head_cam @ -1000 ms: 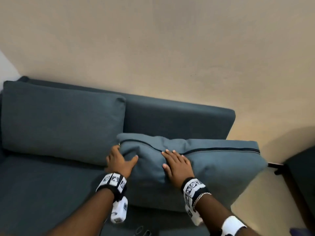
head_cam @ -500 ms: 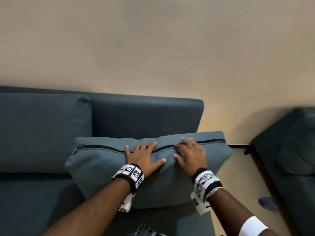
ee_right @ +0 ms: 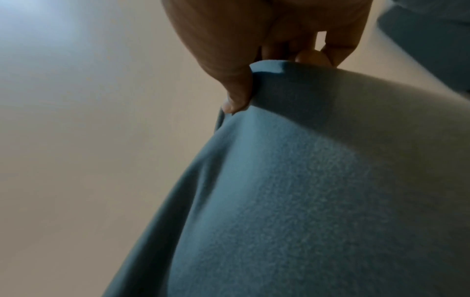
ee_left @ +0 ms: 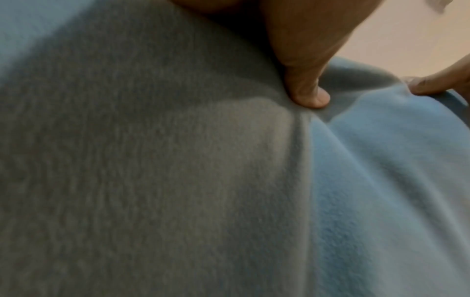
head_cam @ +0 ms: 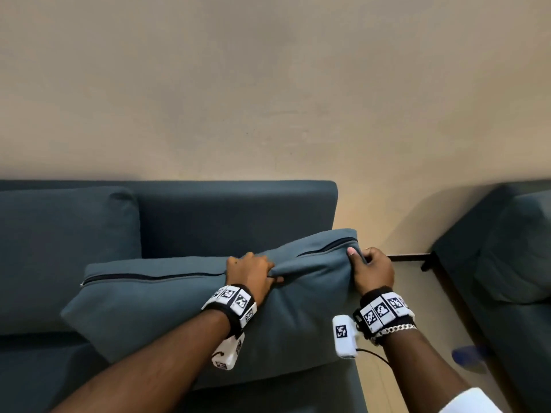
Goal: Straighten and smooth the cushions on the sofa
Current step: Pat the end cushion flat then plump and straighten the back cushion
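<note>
A loose blue-grey cushion (head_cam: 167, 305) with a dark zipper along its top edge lies on the seat of the blue sofa (head_cam: 232, 216). My left hand (head_cam: 253, 274) grips a fold of fabric at the middle of the cushion's top edge, its thumb (ee_left: 307, 94) pressed into the cloth. At the top right corner, which is lifted, my right hand (head_cam: 369, 265) pinches the cushion (ee_right: 318, 180) between thumb (ee_right: 236, 94) and curled fingers. A second cushion (head_cam: 65, 245) leans upright against the sofa's back at the left.
The sofa's right end stops near a strip of pale floor (head_cam: 417, 296). Another blue sofa or chair (head_cam: 507, 263) stands at the right edge. A dark bar (head_cam: 408, 257) runs along the wall's foot between them. The beige wall (head_cam: 268, 84) fills the back.
Both hands lay flat on the cushion earlier; now they have closed on its top edge. My right hand slid to the right corner and lifted it. The view shifted right.
</note>
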Tool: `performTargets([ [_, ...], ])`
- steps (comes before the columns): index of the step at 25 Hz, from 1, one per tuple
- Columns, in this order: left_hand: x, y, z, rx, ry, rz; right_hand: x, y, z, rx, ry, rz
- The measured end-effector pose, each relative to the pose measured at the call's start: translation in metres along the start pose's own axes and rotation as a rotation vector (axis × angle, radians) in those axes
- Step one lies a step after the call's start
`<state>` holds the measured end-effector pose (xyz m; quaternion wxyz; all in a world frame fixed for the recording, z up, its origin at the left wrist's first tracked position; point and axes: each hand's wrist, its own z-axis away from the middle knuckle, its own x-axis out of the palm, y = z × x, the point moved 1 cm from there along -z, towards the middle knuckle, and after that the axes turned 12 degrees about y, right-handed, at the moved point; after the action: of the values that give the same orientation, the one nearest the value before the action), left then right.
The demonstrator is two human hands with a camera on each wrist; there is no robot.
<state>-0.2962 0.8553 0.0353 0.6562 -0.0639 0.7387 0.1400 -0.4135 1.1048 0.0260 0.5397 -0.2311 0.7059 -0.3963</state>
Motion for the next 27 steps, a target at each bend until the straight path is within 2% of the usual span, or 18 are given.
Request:
performTargets([
  [2, -0.029, -0.009, -0.008, 0.023, 0.131, 0.032, -0.015, -0.037, -0.001, -0.082, 0.039, -0.123],
  [6, -0.096, -0.035, -0.018, 0.015, 0.360, 0.299, -0.057, -0.144, -0.001, -0.342, 0.099, -0.265],
  [8, -0.120, -0.047, -0.017, 0.023, 0.470, 0.526, -0.083, -0.205, 0.009, -0.500, 0.126, -0.329],
  [11, -0.131, -0.063, 0.005, -0.021, 0.627, 0.968, -0.114, -0.277, 0.050, -0.736, 0.107, -0.348],
  [13, -0.116, -0.078, 0.028, -0.081, 0.584, 1.176, -0.111, -0.302, 0.087, -0.902, 0.102, -0.341],
  [15, -0.098, -0.102, 0.050, -0.168, 0.441, 1.264, -0.079, -0.305, 0.125, -1.082, 0.053, -0.225],
  [17, -0.095, -0.125, 0.064, -0.297, 0.351, 1.336, -0.020, -0.278, 0.156, -1.179, -0.159, -0.070],
  [19, -0.119, -0.140, 0.065, -0.413, 0.389, 1.406, 0.032, -0.233, 0.185, -1.185, -0.441, 0.107],
  [20, -0.132, -0.148, 0.058, -0.437, 0.436, 1.413, 0.051, -0.211, 0.197, -1.251, -0.494, 0.173],
  [22, -0.148, -0.168, 0.035, -0.456, 0.551, 1.310, 0.068, -0.191, 0.219, -1.405, -0.421, 0.189],
  [23, -0.146, -0.184, 0.024, -0.491, 0.583, 1.168, 0.068, -0.197, 0.231, -1.435, -0.415, 0.144],
  [25, -0.134, -0.210, 0.016, -0.577, 0.510, 0.919, 0.064, -0.216, 0.250, -1.395, -0.545, 0.050],
  [27, -0.126, -0.215, 0.024, -0.619, 0.497, 0.849, 0.058, -0.230, 0.253, -1.377, -0.702, 0.056],
])
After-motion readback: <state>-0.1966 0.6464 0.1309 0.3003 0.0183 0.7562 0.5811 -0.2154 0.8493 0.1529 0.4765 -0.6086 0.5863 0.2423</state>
